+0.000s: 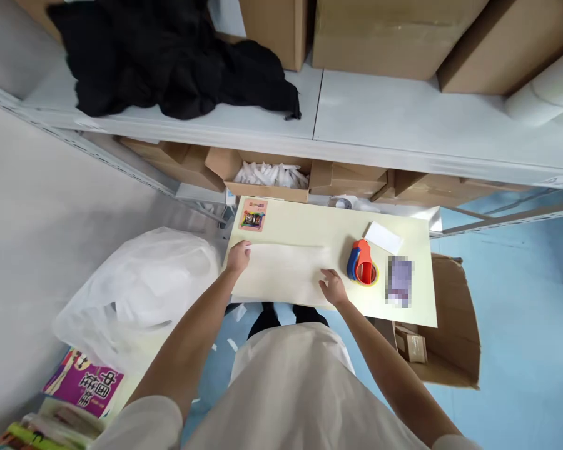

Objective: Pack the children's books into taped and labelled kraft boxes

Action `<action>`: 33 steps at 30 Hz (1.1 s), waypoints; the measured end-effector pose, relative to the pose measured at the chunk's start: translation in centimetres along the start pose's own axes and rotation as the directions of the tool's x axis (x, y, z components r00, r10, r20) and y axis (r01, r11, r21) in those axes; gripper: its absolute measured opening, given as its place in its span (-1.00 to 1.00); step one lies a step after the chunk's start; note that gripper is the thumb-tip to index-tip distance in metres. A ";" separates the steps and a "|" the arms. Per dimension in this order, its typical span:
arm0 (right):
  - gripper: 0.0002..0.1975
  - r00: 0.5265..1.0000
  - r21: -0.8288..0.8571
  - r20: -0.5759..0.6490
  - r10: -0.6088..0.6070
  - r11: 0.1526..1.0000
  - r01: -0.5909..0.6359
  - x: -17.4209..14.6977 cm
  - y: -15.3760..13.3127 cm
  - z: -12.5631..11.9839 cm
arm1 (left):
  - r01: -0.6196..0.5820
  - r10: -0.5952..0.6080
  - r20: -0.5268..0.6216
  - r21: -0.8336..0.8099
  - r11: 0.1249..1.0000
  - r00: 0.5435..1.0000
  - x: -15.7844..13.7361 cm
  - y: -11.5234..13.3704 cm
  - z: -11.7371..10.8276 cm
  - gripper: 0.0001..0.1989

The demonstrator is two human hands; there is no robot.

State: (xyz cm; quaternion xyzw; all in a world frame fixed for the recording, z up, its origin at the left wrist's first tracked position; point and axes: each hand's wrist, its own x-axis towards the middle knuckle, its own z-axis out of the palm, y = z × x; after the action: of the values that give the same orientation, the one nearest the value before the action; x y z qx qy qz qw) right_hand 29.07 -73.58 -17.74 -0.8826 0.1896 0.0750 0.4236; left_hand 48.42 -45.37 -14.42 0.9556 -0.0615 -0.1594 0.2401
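A pale sheet of paper [286, 265] lies on the cream tabletop [304, 219] in front of me. My left hand [239, 257] is closed at its upper left corner, thumb and fingers pinching the edge. At the sheet's right end is my right hand [333, 288], its fingers apart and touching or just above the surface; which of the two I cannot tell. Right of that hand lies an orange and blue tape dispenser [362, 262] with a roll of tape in it. Beyond it sit a small white sheet or pad [383, 238] and a blurred purple item [398, 281].
A pink printed card [253, 215] lies at the table's far left corner. Shelving [380, 112] with cartons and black cloth [178, 62] stands behind. A white plastic bag [141, 281] is on the left; an open cardboard box [453, 319] is below the table's right side.
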 end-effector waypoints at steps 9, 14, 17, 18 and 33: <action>-0.41 0.996 -0.426 -0.036 0.085 0.900 -0.092 -0.9 -1.6 0.9 | -0.090 0.126 -0.205 0.176 0.980 0.971 -1.2 1.1 3.3 -0.46; -0.53 0.992 -0.520 0.086 0.090 0.854 -0.032 -1.9 -3.7 2.1 | -0.452 0.411 0.192 0.301 0.840 0.891 -6.0 0.1 4.7 -0.54; -0.55 0.984 -0.548 0.100 0.148 0.834 -0.069 -2.0 -4.4 2.7 | -0.454 0.376 0.277 0.318 0.832 0.884 -7.2 -1.1 5.3 -0.48; -0.56 0.984 -0.555 0.083 0.161 0.827 -0.089 -1.9 -4.7 2.7 | -0.449 0.370 0.284 0.306 0.839 0.885 -7.3 -1.3 5.4 -0.47; -0.32 0.918 0.635 0.273 0.286 0.664 -0.396 17.0 -17.8 11.1 | 0.138 -0.226 -0.099 -0.542 0.829 0.969 9.8 -4.5 2.4 -0.51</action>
State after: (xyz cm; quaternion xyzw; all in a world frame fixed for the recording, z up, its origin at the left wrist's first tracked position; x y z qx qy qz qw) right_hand 52.07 -59.42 -16.94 -0.6066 0.3334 0.1449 0.7070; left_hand 57.05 -44.40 -21.24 0.8628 0.0956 -0.1157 0.4827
